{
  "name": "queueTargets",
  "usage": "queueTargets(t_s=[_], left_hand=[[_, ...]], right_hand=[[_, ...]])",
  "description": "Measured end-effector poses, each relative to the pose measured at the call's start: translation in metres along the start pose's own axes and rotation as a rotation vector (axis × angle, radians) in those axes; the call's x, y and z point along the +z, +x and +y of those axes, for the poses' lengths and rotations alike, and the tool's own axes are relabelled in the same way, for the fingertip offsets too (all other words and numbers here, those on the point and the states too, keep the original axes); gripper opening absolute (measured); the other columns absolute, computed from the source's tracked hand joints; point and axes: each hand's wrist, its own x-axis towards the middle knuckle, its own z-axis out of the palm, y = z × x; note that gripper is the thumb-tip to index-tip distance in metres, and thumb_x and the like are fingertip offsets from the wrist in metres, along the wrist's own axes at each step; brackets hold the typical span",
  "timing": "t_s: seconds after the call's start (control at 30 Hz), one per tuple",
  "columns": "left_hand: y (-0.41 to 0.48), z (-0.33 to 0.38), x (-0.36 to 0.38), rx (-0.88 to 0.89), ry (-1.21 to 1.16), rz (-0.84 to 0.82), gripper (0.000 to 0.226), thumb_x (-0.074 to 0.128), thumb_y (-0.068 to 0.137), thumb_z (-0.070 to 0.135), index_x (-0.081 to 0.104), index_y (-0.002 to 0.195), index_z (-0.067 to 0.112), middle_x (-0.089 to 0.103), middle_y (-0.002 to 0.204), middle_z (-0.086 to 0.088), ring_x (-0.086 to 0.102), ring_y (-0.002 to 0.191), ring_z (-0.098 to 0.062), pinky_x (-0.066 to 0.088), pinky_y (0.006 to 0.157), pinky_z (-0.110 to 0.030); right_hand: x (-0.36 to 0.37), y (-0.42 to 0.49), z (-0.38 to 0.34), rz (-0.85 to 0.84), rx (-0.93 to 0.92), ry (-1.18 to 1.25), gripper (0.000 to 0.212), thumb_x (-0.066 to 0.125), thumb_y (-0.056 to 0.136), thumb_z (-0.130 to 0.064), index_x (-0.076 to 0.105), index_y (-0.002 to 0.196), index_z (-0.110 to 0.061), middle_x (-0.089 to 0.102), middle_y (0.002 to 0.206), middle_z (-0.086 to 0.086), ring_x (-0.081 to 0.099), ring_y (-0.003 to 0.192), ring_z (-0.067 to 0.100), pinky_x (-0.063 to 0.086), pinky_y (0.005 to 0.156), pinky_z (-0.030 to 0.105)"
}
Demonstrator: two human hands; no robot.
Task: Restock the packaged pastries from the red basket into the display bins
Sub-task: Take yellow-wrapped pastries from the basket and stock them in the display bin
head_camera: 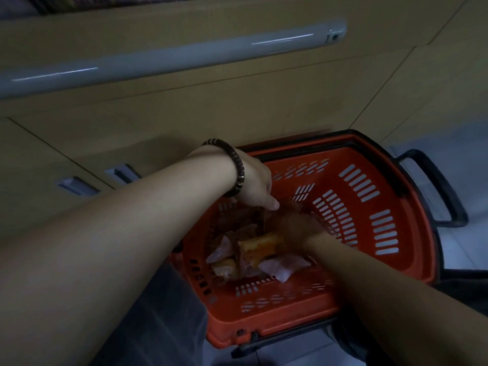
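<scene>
The wooden cabinet front [237,101] fills the upper half of the frame, with a long grey rail [169,56] across its upper left. Below it, at lower centre, the red basket [298,313] stands on the floor, its black handle [443,191] at the right edge. Both your forearms reach down into it.

Your left hand [254,184], at the centre of the frame with a dark bracelet [235,167] on the wrist, points its fingers downward. It seems to pinch the top of a dark packet [239,217] that hangs just under it. Your right hand [291,223], a little lower and to the right, is too blurred — I cannot tell if it holds something or not.

The packaged pastries [261,247] lie in a small heap on the bottom of the basket, near its left wall, under your hands. No display bin is in the frame.

For this step, take each packet by its sealed edge or cup it from below, not by the middle — the pastry inside probably crushes easily. Lift straight up so the film does not catch on the slots of the wall.
</scene>
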Motion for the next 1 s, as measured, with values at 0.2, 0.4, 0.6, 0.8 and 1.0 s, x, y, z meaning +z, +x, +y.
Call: queueTargets(t_s=[0.2, 0.4, 0.6, 0.8, 1.0], left_hand=[[0.009, -0.004, 0.001, -0.014, 0.022, 0.000, 0.057, 0.046, 0.099, 0.069, 0.068, 0.129, 0.027, 0.068, 0.132, 0.001, 0.066, 0.119, -0.023, 0.052, 0.104, -0.038], [0.014, -0.004, 0.003, -0.005, -0.064, -0.003, 0.051, 0.051, 0.099, 0.066, 0.067, 0.130, 0.029, 0.065, 0.122, 0.006, 0.071, 0.109, -0.021, 0.056, 0.100, -0.039], [0.014, -0.016, 0.007, -0.075, -0.047, -0.013, 0.047, 0.054, 0.099, 0.064, 0.068, 0.125, 0.026, 0.064, 0.079, 0.009, 0.075, 0.093, -0.021, 0.059, 0.092, -0.037], [0.012, -0.015, 0.015, 0.006, -0.069, 0.054, 0.096, 0.070, 0.080, 0.076, 0.042, 0.156, 0.026, 0.055, 0.147, 0.001, 0.060, 0.128, -0.022, 0.052, 0.105, -0.037], [0.009, 0.007, 0.011, 0.186, -0.211, 0.409, 0.056, 0.078, 0.080, 0.068, 0.067, 0.109, 0.021, 0.068, 0.102, 0.006, 0.066, 0.097, -0.019, 0.045, 0.069, -0.029]], right_hand=[[0.018, 0.007, -0.008, 0.066, -0.002, -0.037, 0.050, 0.078, 0.078, -0.044, 0.074, 0.126, -0.031, 0.071, 0.130, 0.008, 0.066, 0.119, 0.036, 0.055, 0.100, 0.043], [0.004, 0.002, -0.013, -0.071, 0.113, -0.060, 0.058, 0.053, 0.096, -0.045, 0.050, 0.152, -0.030, 0.043, 0.162, 0.009, 0.033, 0.151, 0.038, 0.026, 0.121, 0.055], [-0.052, -0.021, -0.003, -0.075, 0.026, 0.072, 0.058, 0.071, 0.089, -0.023, 0.060, 0.145, -0.024, 0.059, 0.147, 0.014, 0.057, 0.134, 0.033, 0.045, 0.109, 0.036], [-0.146, -0.051, 0.007, -0.078, 0.130, 0.027, 0.042, 0.082, 0.074, -0.044, 0.078, 0.105, -0.016, 0.077, 0.102, 0.006, 0.073, 0.098, 0.025, 0.056, 0.076, 0.029], [-0.211, -0.113, 0.018, 0.086, 0.189, 0.282, 0.045, 0.090, 0.068, -0.060, 0.073, 0.095, -0.028, 0.073, 0.089, -0.002, 0.068, 0.083, 0.019, 0.053, 0.067, 0.030]])
